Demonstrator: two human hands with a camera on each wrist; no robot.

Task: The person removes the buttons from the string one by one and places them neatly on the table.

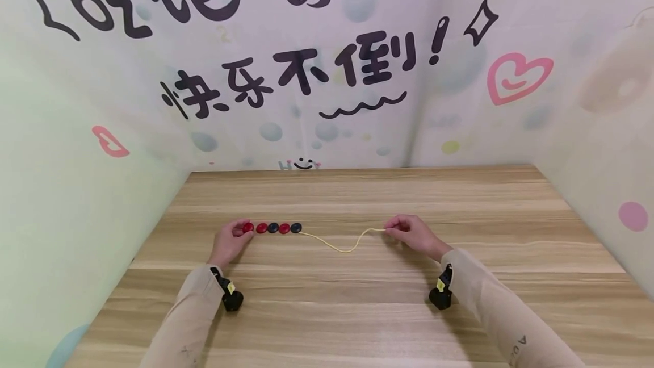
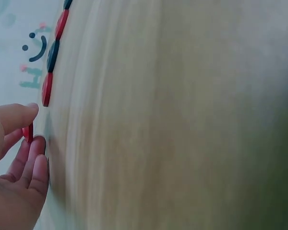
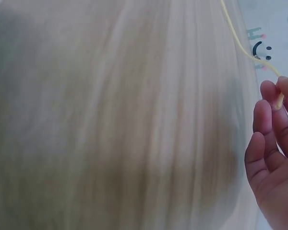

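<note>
Several flat round discs, red and dark blue, lie in a row on the wooden table. At the row's left end, my left hand (image 1: 229, 243) pinches a red disc (image 1: 248, 228) between thumb and fingers; the left wrist view shows this red disc (image 2: 28, 132) slightly apart from the adjacent red one (image 2: 47, 90). From the dark disc (image 1: 296, 228) at the right end runs a thin yellow cord (image 1: 345, 251), slack and curving over the table. My right hand (image 1: 416, 235) pinches the far end of the cord (image 3: 240, 45), and a short tip shows below the thumb.
The wood-grain table (image 1: 327, 311) spreads out before me. A pale printed backdrop (image 1: 357, 135) with dark lettering rises behind it and along both sides. A small black camera (image 1: 232, 300) sits on the left wrist, another camera (image 1: 440, 298) on the right.
</note>
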